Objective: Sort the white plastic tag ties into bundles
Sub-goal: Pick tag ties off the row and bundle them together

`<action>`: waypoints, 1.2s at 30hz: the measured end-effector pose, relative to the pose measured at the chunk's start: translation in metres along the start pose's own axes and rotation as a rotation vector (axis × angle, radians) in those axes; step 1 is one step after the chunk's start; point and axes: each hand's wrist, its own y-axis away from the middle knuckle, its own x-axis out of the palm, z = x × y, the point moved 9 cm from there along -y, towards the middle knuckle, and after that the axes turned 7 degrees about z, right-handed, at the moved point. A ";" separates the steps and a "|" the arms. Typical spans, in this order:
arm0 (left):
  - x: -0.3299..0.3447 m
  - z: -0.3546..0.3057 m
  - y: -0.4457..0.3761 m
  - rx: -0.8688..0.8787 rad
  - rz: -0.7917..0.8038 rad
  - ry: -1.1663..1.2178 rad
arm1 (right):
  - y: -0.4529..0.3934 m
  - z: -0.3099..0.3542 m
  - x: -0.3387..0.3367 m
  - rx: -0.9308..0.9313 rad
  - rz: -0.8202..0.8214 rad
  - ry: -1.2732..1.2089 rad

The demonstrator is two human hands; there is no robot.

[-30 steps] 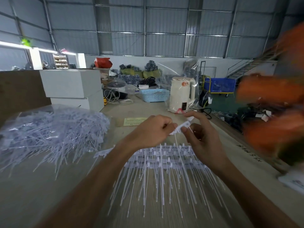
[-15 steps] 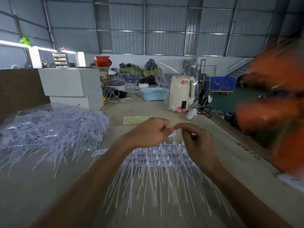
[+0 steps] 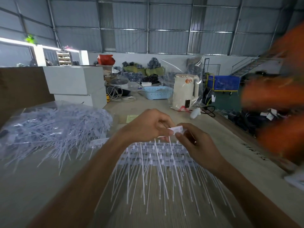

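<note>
While pinched between both hands (image 3: 148, 127), tag ties (image 3: 176, 129).

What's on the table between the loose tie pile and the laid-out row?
In the head view, one stray tag tie and the left forearm; otherwise bare table.

Tag ties (image 3: 158, 163): white plastic, smooth, slightly translucent.
Bag (image 3: 49, 125) at the bench's left edge: clear glossy film.
Bench (image 3: 32, 186): pale wood-grain, matt.
Basket (image 3: 157, 94): blue perforated plastic.
Kettle (image 3: 185, 92): cream plastic, glossy film-wrapped.
Wall (image 3: 164, 22): corrugated metal.
</note>
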 end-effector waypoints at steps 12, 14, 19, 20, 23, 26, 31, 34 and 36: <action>-0.011 0.017 -0.003 -0.102 -0.120 -0.187 | -0.001 -0.008 -0.010 0.113 -0.041 -0.437; -0.009 0.017 -0.001 -0.087 -0.062 -0.144 | 0.000 -0.010 -0.008 0.125 -0.028 -0.522; 0.010 0.012 -0.003 -0.108 0.018 -0.022 | 0.000 -0.015 0.002 0.168 -0.027 -0.709; 0.011 0.013 -0.003 -0.125 0.016 0.049 | 0.000 -0.014 0.002 0.156 -0.034 -0.705; 0.007 0.018 -0.002 -0.176 -0.029 0.108 | 0.001 -0.004 -0.004 0.060 -0.041 -0.529; 0.005 0.022 0.000 -0.207 -0.034 0.130 | 0.002 0.011 -0.009 -0.041 -0.070 -0.233; 0.005 0.029 0.005 -0.250 0.001 0.264 | 0.004 0.036 -0.013 -0.263 -0.078 0.071; 0.008 0.029 0.007 -0.282 0.033 0.287 | 0.006 0.042 -0.012 -0.355 -0.081 0.196; 0.012 0.029 0.006 -0.296 0.052 0.319 | 0.008 0.046 -0.011 -0.423 -0.087 0.301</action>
